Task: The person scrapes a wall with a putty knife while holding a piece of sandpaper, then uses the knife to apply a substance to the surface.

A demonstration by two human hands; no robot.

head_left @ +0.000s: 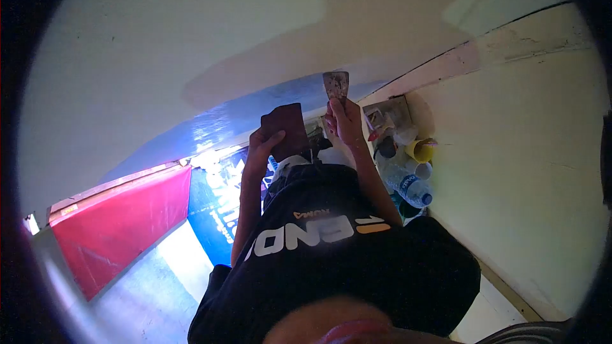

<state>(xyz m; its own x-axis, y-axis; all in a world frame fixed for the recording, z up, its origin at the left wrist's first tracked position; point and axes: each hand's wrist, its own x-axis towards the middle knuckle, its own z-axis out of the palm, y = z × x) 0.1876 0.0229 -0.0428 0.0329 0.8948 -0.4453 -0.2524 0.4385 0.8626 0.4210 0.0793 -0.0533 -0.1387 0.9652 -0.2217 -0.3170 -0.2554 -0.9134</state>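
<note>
My left hand (260, 146) grips a flat, dark reddish-brown piece (288, 130) by its left side, thumb lying across its face. Its top edge is uneven, with a stepped corner. To its right, my right hand (345, 121) is closed round the handle of a putty knife (336, 84), most of which the fingers hide. The blade points up toward the wall (255, 32) and has pale smears on it. Both hands are held in front of my chest, a short way apart.
On the right, a plastic bottle (414, 190), a yellow cup (421, 150) and other items crowd beside the side wall (516, 134). A dark seam runs between wall surfaces at upper right. At left hangs a red panel (127, 223), near a blue printed banner (210, 216) in bright light.
</note>
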